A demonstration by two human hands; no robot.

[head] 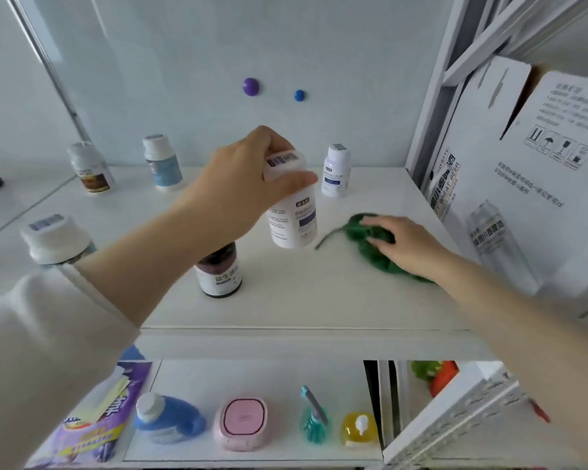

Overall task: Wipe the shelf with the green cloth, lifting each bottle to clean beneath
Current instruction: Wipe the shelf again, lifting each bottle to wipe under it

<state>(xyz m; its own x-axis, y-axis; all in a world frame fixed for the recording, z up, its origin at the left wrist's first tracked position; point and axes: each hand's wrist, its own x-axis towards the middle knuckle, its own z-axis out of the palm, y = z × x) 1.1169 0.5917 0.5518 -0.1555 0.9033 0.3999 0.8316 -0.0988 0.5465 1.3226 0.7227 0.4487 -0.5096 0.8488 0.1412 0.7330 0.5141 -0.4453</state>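
Observation:
My left hand [248, 178] grips the cap of a white bottle with a blue label [294, 222] and holds it tilted above the white shelf [286, 300]. My right hand [404, 242] presses flat on the crumpled green cloth [367, 245] on the right part of the shelf. A dark bottle [219, 273] stands below my left wrist. Another white bottle [335, 171] stands at the back, with a blue-labelled bottle [163, 167] and a brown-labelled bottle [90, 167] further left. A large white-capped bottle [53, 239] is near my left sleeve.
White beer cartons [510, 184] stand against the shelf's right side. Two round magnets [251, 86] stick to the back wall. On the lower shelf sit a blue jug [170, 418], a pink case [243, 422], a teal spray bottle [314, 418] and a yellow bottle [358, 429].

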